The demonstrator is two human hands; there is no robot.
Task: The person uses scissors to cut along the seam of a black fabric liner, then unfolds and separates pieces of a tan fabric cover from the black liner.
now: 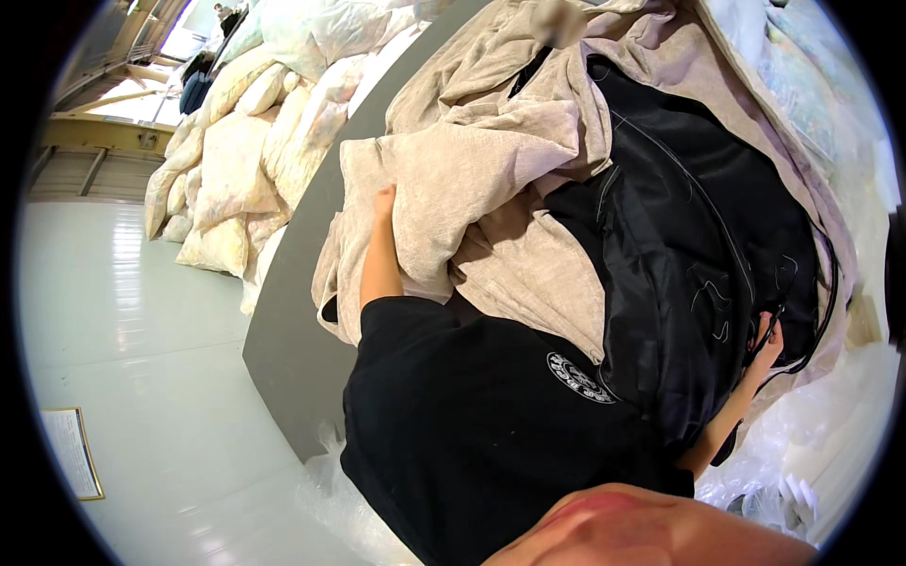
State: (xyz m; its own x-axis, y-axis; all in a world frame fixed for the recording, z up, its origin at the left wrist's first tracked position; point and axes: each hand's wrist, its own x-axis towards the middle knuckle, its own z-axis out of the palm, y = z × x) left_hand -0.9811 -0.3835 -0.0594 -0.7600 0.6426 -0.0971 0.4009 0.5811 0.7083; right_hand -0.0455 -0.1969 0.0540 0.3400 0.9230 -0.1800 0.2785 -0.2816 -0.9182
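Note:
A large beige plush cloth lies crumpled and folded over the table. My left hand grips its left fold, with most of the fingers hidden by the fabric. Beside it, to the right, spreads a black fabric piece with pale seam lines and thin white outlines; it looks like a soft bag or cover. At that piece's lower right, my right hand is closed with the fingertips pinching a thin black strap. The beige cloth also runs beneath the black piece and along its right side.
A grey tabletop shows left of the cloth. Several stuffed pale sacks are heaped beyond it. Clear plastic wrap lies at the lower right, and more bagged material stands at the far right. A framed sheet is at the left.

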